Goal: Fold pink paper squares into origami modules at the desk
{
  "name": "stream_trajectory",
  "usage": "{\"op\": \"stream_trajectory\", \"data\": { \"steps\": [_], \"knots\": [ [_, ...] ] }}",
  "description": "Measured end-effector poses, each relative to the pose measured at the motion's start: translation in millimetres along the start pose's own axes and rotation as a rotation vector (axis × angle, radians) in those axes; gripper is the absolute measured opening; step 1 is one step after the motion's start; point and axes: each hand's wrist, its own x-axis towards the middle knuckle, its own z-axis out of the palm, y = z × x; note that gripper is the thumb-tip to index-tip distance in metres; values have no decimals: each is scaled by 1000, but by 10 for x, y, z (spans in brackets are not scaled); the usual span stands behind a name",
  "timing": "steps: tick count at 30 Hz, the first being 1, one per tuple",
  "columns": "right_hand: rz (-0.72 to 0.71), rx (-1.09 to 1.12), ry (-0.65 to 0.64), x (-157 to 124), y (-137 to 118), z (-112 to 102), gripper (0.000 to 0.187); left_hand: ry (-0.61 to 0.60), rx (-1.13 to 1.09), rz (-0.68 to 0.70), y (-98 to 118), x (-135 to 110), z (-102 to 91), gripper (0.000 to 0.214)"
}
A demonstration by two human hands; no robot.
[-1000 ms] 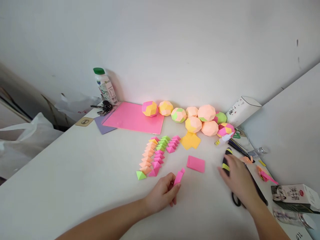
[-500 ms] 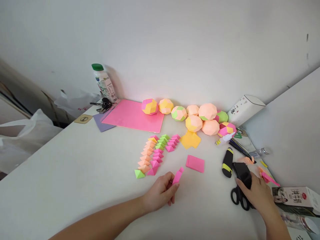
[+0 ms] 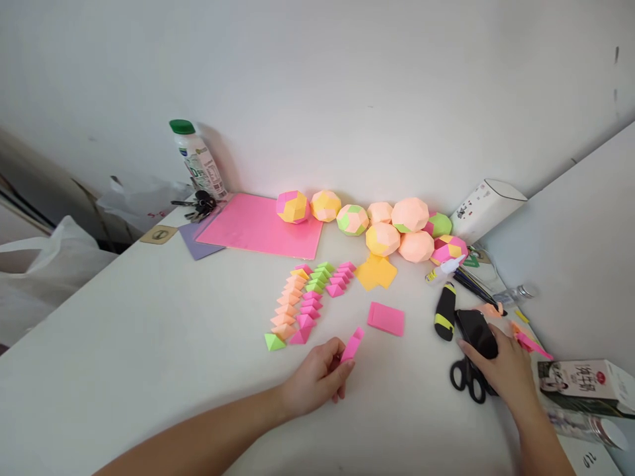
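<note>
My left hand (image 3: pixel 317 375) is closed on a folded pink paper strip (image 3: pixel 352 344), held above the table between thumb and fingers. At the right, my right hand (image 3: pixel 503 363) is wrapped round a black phone-like object (image 3: pixel 477 332) with a glossy top. Black-handled scissors (image 3: pixel 467 379) lie beside and partly under that object, their blades hidden. To its left is a black and yellow utility knife (image 3: pixel 445 313). A pink paper pad (image 3: pixel 385 319) lies between the hands. Rows of folded paper pieces (image 3: pixel 286 309) in peach, green and pink stand left of it.
Several faceted paper balls (image 3: pixel 409 215) line the wall, one on a pink sheet (image 3: pixel 258 228). Yellow paper squares (image 3: pixel 376 272) lie before them. A green-capped bottle (image 3: pixel 198 162) and keys (image 3: pixel 201 205) stand back left. A milk carton (image 3: pixel 575 385) and jar (image 3: pixel 585 426) crowd the right edge.
The camera view has shifted slightly, so everything appears a little higher and further left. Both hands keep their grips and show no clear movement against the table.
</note>
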Motion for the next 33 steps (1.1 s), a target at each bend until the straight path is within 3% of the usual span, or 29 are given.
{"op": "stream_trajectory", "data": {
  "steps": [9, 12, 14, 15, 16, 18, 20, 23, 25, 30, 33],
  "knots": [
    [7, -34, -55, -4, -120, -54, 83, -1, 7, -1, -41, 4, 1, 33],
    [6, -48, 79, -117, -301, -129, 77, -18, 4, -2, -49, 2, -6, 33],
    [-155, 69, 240, -240, -538, -207, 63, -57, 4, 20, -67, 3, -19, 33],
    [-302, 179, 244, -311, -688, -245, 53, -78, 4, 43, -76, 3, -26, 33],
    [-488, 297, 180, -384, -853, -278, 46, -96, 1, 69, -84, 5, -33, 33],
    [-831, 512, -98, -523, -1197, -312, 47, -125, -15, 103, -90, 9, -43, 33],
    [-944, 741, -294, -629, -1512, -295, 47, -136, -40, 87, -85, 14, -47, 35],
    [-782, 1056, -563, -702, -1817, -182, 34, -99, -92, 34, -70, 28, -49, 38],
    [-640, 1158, -697, -704, -1883, -83, 36, -49, -127, 19, -63, 39, -51, 39],
    [-660, 1241, -777, -647, -1813, 61, 37, 6, -178, 12, -89, 46, -31, 37],
    [-649, 1250, -820, -618, -1805, 64, 37, 73, -196, 87, -135, 22, 6, 35]
  ]
}}
